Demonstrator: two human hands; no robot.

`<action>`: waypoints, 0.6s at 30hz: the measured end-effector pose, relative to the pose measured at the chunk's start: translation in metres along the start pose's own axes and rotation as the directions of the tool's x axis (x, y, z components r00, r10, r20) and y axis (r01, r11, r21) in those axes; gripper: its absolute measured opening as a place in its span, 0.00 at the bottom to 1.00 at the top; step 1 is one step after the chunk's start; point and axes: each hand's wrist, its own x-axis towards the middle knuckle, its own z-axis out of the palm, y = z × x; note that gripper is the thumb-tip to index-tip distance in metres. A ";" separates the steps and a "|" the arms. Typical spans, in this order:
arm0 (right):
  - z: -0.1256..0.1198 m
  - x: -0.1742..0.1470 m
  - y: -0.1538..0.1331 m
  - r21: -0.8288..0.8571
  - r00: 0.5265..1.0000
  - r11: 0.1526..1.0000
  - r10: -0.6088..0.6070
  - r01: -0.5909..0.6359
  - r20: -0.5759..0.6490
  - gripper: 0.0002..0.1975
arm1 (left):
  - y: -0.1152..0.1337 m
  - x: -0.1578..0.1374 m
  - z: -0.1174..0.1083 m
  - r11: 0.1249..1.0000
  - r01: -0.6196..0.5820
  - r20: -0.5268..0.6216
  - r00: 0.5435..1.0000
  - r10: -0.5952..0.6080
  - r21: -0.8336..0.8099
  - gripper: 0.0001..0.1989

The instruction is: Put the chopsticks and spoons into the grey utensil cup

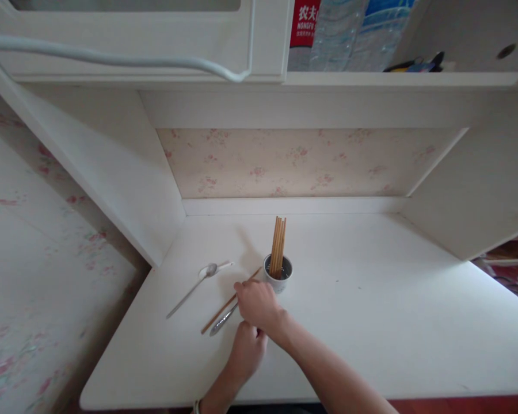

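My right hand (259,303) reaches across from the right, its fingers closed over a wooden chopstick (219,314) that slants on the white desktop. Under the same hand, a shiny metal utensil handle (223,322) sticks out; its other end is hidden. Just below, my left hand (246,349) is curled closed close to the desk, and whatever it may hold is hidden. Behind my right hand stands a small metal cup (278,284) with a bundle of upright wooden chopsticks (278,244) in it.
To the left lie a long-handled metal spoon (187,300) and a white spoon (221,268), the metal bowl resting over the white one. A shelf (397,79) with plastic bottles (336,34) overhangs the desk (371,333). A white cable (112,57) crosses the upper left.
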 end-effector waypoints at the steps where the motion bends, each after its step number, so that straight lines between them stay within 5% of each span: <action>1: 0.003 0.007 0.000 -0.047 0.999 0.999 -0.003 0.005 0.034 0.09 | -0.001 -0.003 0.000 0.999 -0.015 0.008 1.000 0.015 0.029 0.09; 10: 0.022 0.035 -0.003 -0.157 0.984 0.982 -0.082 0.108 0.160 0.09 | -0.001 -0.013 -0.001 0.977 -0.137 0.065 0.990 0.128 0.163 0.12; 18: 0.016 0.031 -0.009 -0.121 0.990 0.985 -0.109 0.120 0.094 0.12 | -0.003 -0.015 -0.001 0.953 -0.202 0.129 0.976 0.177 0.225 0.12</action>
